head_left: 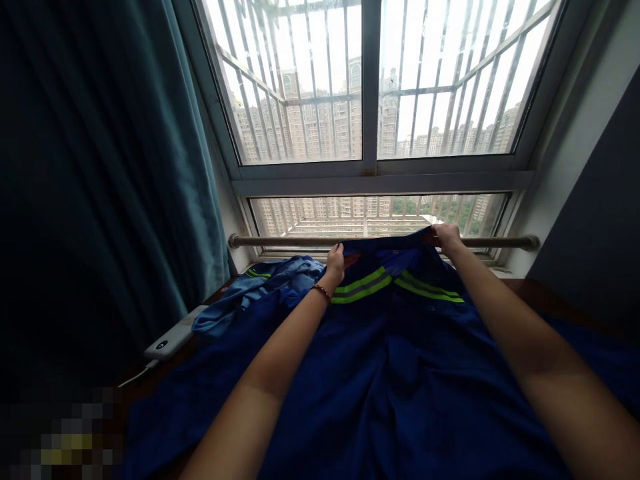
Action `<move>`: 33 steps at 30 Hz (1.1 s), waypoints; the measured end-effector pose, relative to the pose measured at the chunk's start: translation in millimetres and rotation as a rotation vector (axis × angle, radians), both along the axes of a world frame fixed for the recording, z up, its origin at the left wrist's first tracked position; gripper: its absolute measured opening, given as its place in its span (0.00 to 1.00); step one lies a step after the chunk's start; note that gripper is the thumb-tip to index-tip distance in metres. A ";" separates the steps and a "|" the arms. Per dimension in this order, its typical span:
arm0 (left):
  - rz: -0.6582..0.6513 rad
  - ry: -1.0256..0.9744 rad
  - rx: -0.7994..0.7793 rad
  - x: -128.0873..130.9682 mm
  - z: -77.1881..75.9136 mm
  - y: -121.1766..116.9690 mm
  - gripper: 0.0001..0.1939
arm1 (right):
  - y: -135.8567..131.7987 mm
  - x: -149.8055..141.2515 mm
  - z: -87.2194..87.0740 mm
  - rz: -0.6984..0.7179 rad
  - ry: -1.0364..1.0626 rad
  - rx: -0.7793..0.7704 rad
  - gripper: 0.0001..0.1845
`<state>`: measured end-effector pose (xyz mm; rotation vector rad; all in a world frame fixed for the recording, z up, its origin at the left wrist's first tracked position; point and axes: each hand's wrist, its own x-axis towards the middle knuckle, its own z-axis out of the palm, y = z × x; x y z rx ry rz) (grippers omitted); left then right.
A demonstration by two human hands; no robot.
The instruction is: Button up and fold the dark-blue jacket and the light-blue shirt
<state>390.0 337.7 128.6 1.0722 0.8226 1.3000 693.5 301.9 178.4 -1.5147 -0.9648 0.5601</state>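
- Your left hand (336, 263) is clamped on the lime-striped dark-blue cloth garment (400, 367), top left
- Your right hand (447, 239) grips its top right
- Best pull both sides evenly taut

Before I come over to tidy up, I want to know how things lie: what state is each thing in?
Blue garment: spread out, creased, far edge raised
Left hand: closed on that edge
Right hand: closed on the same edge, farther right
Light-blue cloth: crumpled
White device: lying flat, cable attached
Curtain: hanging in folds
Window: uncovered
Rail: level across the window
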 end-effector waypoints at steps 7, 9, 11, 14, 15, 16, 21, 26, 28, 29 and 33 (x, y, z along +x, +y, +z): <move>-0.165 0.824 0.631 -3.5 -41.3 -4.5 0.29 | -23.1 -33.2 -69.9 -0.032 -0.325 0.077 0.24; -0.208 1.020 0.744 -5.7 -65.0 -11.3 0.29 | -37.1 -44.6 -105.3 0.018 -0.416 0.046 0.23; -0.232 1.323 0.774 -5.9 -88.6 -16.5 0.32 | -46.0 -52.2 -139.4 0.124 -0.532 -0.001 0.23; -0.254 1.602 0.594 -9.6 -114.0 -13.6 0.35 | -45.7 -45.9 -176.4 0.237 -0.849 -0.329 0.30; -0.259 1.636 0.530 -13.6 -118.6 -9.5 0.35 | -42.9 -38.5 -183.7 0.220 -0.933 -0.478 0.31; -0.250 1.652 0.481 -19.3 -121.5 -4.2 0.34 | -39.5 -29.5 -188.6 0.177 -0.981 -0.610 0.32; -0.138 1.682 0.335 -50.2 -121.1 20.5 0.35 | -29.2 7.3 -190.0 0.081 -1.005 -0.750 0.33; -0.127 1.692 0.373 -55.6 -101.5 5.1 0.31 | -57.8 3.3 -174.2 0.188 -1.068 -0.621 0.34; -0.133 1.680 0.458 -65.8 -87.5 -14.4 0.29 | -89.7 8.7 -169.7 0.216 -1.154 -0.476 0.33; -0.111 1.673 0.517 -75.7 -80.8 -25.9 0.29 | -110.3 16.5 -169.2 0.222 -1.206 -0.394 0.32; 0.088 1.725 0.589 -143.4 -69.1 -71.0 0.38 | -208.8 82.0 -177.3 0.064 -1.264 -0.371 0.31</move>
